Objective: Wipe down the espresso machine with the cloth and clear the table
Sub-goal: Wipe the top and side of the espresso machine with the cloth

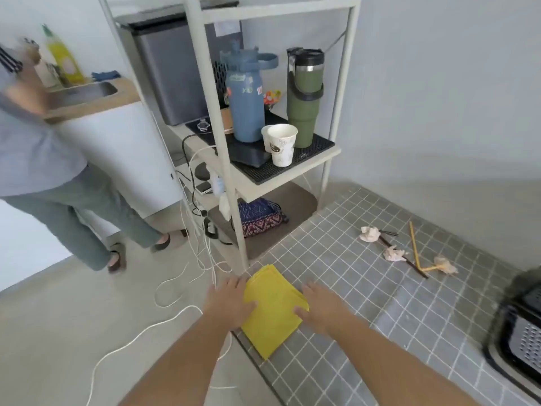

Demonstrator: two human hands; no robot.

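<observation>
A folded yellow cloth (270,310) lies at the near left corner of the grey tiled table (409,303), its near corner over the edge. My left hand (231,300) holds its left side, thumb on top. My right hand (317,304) holds its right side the same way. Part of the espresso machine (519,326), black with a perforated metal tray, shows at the right edge. Three crumpled tissues (370,233), a yellow straw (414,244) and a dark stick (405,257) lie farther back on the table.
A white metal shelf (281,174) behind the table carries a blue bottle (246,109), a green tumbler (304,98), paper cups (281,145) and a grey appliance (172,71). White cables (175,291) trail on the floor. A person (44,159) stands at a sink at the left.
</observation>
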